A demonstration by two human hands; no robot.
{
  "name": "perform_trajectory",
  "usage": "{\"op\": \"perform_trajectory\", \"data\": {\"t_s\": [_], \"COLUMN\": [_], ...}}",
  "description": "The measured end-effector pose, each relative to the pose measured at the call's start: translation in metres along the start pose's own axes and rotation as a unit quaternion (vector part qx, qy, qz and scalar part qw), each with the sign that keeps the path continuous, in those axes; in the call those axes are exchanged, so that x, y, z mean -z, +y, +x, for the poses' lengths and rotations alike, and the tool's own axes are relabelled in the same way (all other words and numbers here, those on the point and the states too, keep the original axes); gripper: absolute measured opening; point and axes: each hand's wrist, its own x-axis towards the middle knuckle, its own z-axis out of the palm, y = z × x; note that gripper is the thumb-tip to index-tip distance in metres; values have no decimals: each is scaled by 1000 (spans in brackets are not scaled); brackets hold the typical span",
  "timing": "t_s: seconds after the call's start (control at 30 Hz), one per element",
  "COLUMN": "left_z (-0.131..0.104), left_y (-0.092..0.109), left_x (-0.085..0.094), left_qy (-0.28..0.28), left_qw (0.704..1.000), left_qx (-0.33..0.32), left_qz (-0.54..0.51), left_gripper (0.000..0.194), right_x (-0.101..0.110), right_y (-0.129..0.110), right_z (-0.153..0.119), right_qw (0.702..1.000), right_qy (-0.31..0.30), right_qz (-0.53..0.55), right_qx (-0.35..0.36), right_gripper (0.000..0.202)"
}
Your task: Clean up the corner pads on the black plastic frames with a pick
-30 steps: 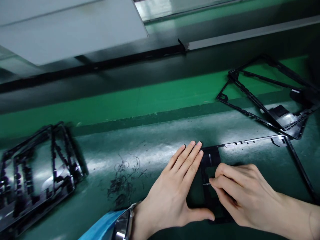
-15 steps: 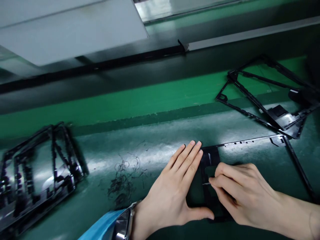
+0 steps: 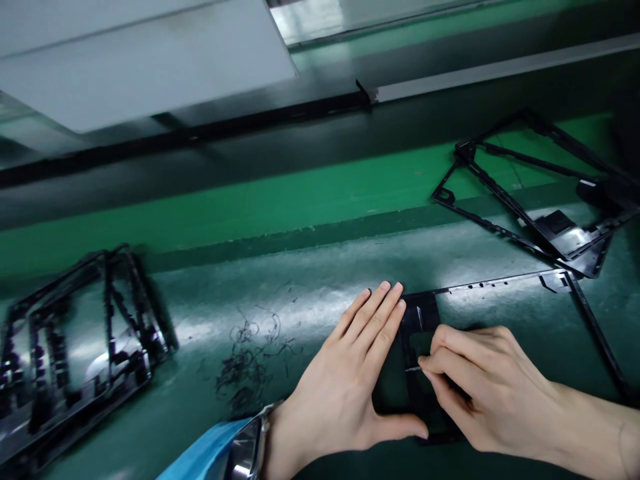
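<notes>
A thin black plastic frame (image 3: 597, 333) lies flat on the green work surface in front of me. My left hand (image 3: 345, 380) rests flat, fingers together and stretched out, thumb apart, its fingertips and thumb at the frame's wide left side. My right hand (image 3: 480, 383) is closed in a pinch over that same side, beside a rectangular opening. A thin pale line shows at its fingertips; whatever the pinch holds is mostly hidden by the fingers. A watch (image 3: 247, 447) and a blue sleeve (image 3: 207, 453) are at my left wrist.
Thin black plastic shavings (image 3: 245, 367) lie left of my left hand. Several black frames (image 3: 75, 360) stand stacked at the far left. More black frames (image 3: 525, 220) overlap at the back right. A large pale panel (image 3: 150, 67) and a dark rail (image 3: 225, 123) run behind.
</notes>
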Motion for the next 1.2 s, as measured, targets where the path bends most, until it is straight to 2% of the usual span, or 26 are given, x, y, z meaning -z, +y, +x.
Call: {"op": "perform_trajectory", "data": {"t_s": [0.97,1.1,1.2], "left_z": [3,2,2], "left_y": [1,0,0], "left_x": [2,2,1], "left_qy": [1,-7,-11], "left_qw": [1000,1000,1000], "left_qx": [-1,1,1], "left_qz": [6,5,6], "left_gripper": [137,141,140], "right_x": [1,3,7], "right_y": [-1,-1,-5], "right_z": [1,-1,1], "right_qw": [1000,999,996], "right_qy": [12,-6,-22], "right_qz": [0,9,16], "right_qx": [1,-30,-85], "right_gripper": [23,18,10]}}
